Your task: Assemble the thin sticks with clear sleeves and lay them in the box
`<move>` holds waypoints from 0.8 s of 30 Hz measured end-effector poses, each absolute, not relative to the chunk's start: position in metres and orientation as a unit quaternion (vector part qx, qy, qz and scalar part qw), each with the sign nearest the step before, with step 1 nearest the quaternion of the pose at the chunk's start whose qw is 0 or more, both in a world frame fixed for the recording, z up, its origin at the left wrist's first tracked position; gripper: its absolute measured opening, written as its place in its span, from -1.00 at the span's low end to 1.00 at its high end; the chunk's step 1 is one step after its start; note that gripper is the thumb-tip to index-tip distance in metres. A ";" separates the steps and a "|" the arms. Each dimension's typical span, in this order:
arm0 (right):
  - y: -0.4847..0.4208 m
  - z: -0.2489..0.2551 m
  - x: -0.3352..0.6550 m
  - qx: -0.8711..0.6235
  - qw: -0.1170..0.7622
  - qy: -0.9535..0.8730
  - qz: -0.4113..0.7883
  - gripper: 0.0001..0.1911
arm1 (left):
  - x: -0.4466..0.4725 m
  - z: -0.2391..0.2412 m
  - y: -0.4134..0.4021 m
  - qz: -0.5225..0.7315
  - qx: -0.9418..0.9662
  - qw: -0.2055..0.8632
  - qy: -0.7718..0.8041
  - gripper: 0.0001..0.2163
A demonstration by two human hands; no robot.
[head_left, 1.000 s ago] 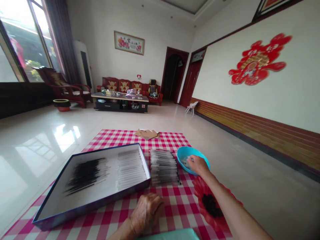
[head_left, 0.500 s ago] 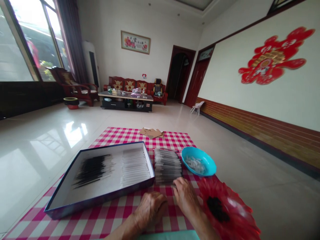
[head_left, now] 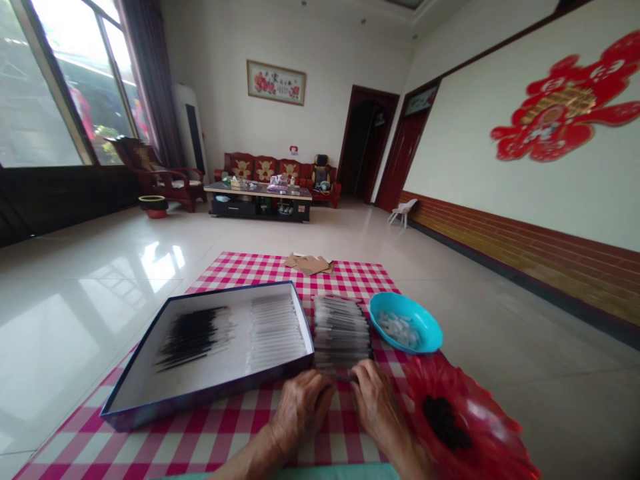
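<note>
My left hand (head_left: pixel 303 403) and my right hand (head_left: pixel 376 400) are both closed, low in the middle of the view. A slim dark pen-like stick (head_left: pixel 344 378) spans the gap between their fingertips; its ends are hidden in the fingers. Just beyond lies a row of similar pen-like sticks (head_left: pixel 343 333), clear and dark, side by side on the checked cloth. To the left stands a shallow blue-edged box (head_left: pixel 200 401) holding thin black sticks (head_left: pixel 193 337) and clear tubes (head_left: pixel 277 333).
A blue bowl (head_left: pixel 433 337) of small translucent pieces (head_left: pixel 399 330) stands right of the row. Nearer me is a red flower-shaped dish (head_left: pixel 487 413) with small black pieces (head_left: pixel 445 421). Torn cardboard (head_left: pixel 309 264) lies at the far end of the pink checked cloth (head_left: pixel 245 270).
The dark stick now shows between my hands. My right hand has come slightly back from the row's near end. The whole view has shifted a little.
</note>
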State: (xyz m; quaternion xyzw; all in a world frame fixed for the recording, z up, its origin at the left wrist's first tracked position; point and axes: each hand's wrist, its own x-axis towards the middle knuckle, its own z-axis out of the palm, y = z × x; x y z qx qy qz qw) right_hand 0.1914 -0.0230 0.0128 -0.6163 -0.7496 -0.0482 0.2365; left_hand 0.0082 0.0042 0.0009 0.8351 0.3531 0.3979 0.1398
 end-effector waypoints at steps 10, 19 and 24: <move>-0.036 0.033 0.189 -0.569 0.264 -0.773 0.092 -0.77 | 0.006 0.020 -0.003 0.392 0.854 0.044 0.339 -0.82; -0.031 0.028 0.183 -0.526 0.360 -0.742 0.207 -0.85 | 0.010 0.017 -0.007 0.295 0.895 0.057 0.330 -0.86; -0.031 0.027 0.192 -0.551 0.443 -0.635 0.311 -0.85 | 0.008 0.015 -0.008 0.295 0.884 0.053 0.358 -0.84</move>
